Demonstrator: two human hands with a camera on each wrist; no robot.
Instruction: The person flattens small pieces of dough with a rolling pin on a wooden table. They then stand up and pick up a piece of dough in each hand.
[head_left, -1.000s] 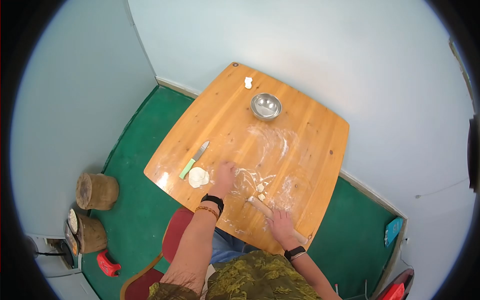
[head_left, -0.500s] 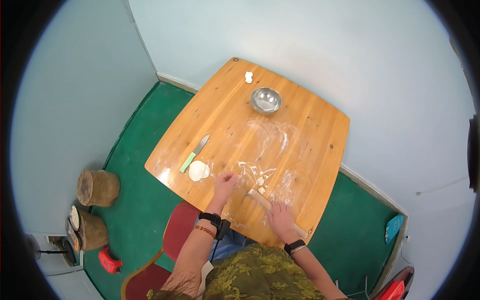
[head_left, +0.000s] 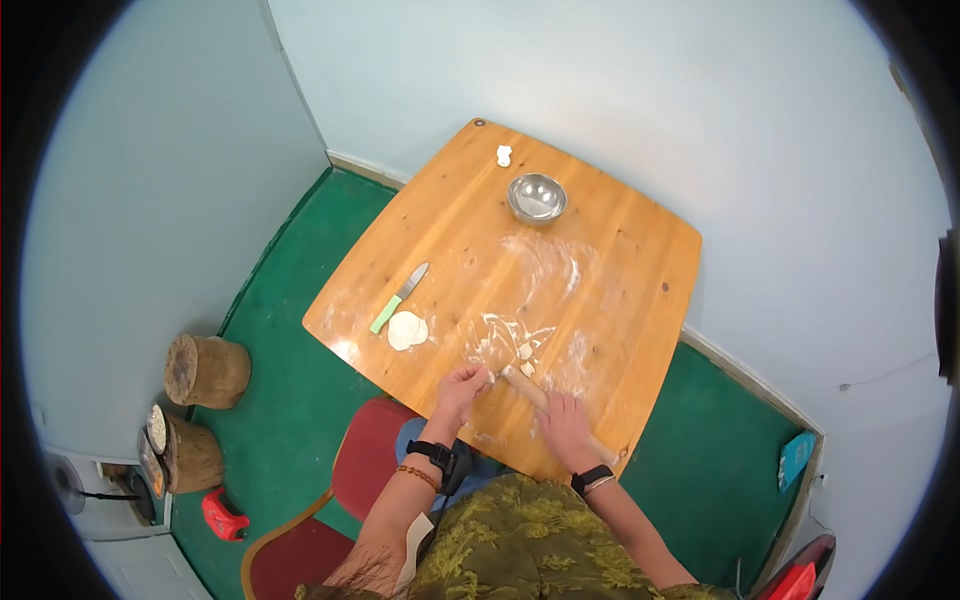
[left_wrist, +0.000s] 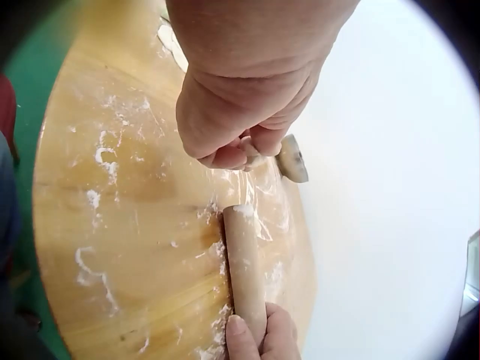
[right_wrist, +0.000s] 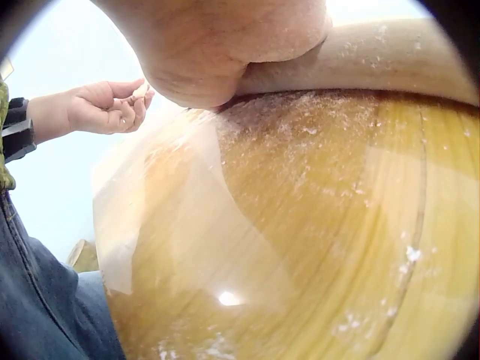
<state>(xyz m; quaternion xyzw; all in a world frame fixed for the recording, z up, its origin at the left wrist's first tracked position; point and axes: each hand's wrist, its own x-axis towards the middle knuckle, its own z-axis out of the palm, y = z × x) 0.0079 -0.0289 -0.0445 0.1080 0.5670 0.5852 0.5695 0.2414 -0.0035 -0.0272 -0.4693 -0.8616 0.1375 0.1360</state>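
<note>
In the right wrist view the left hand [right_wrist: 105, 109] pinches a small pale dough piece [right_wrist: 140, 91] between thumb and curled fingers, raised off the table. The left wrist view shows the same left hand [left_wrist: 244, 97] above the tip of the wooden rolling pin [left_wrist: 244, 262]. My right hand [head_left: 567, 435] grips the pin [head_left: 525, 386] at its middle, thumb on one side and fingers on the other, on the floured table [head_left: 620, 290]. Two small dough pieces [head_left: 527, 369] lie just beyond the pin's far end. Flattened dough rounds [head_left: 405, 331] overlap at the left.
A green-handled knife [head_left: 398, 300] lies beside the rounds. Farther back stand a steel bowl [head_left: 537, 199] and a small white object [head_left: 504, 156]. A red chair [head_left: 372, 460] touches the near left side; wood stumps [head_left: 208, 371] stand on the green floor.
The left hand has moved right and nearer the body, toward the end of the rolling pin. The right hand has stayed on the pin, and the head view has shifted slightly.
</note>
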